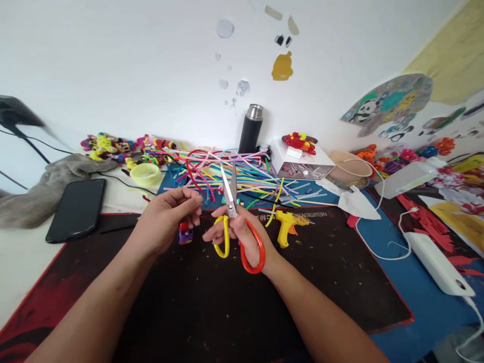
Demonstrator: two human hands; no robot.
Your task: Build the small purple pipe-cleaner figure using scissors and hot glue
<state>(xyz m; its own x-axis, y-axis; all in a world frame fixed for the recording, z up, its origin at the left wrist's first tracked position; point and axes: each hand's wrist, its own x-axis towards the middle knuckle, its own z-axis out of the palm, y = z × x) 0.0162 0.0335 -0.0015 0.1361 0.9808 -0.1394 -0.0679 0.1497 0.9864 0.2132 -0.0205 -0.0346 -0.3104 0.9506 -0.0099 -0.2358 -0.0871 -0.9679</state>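
My right hand (249, 237) holds a pair of scissors (231, 201) with one yellow and one red handle loop. The blades point up and away from me, slightly apart. To the left, my left hand (170, 214) is closed in a pinch, thumb against forefinger. Whatever its fingertips grip, if anything, is too small to make out. Just beneath that hand a small purple and red fuzzy figure (185, 234) lies on the black desk mat (212, 312). A yellow glue gun (288, 226) rests on the mat to the right of the scissors.
Many coloured pipe cleaners (242, 174) are heaped behind my hands. A black flask (251, 128) and a white box (302, 161) stand against the wall. At left are a phone (76, 209) and yellow-green tape roll (145, 174); at right, a white power bank (438, 264) with cables.
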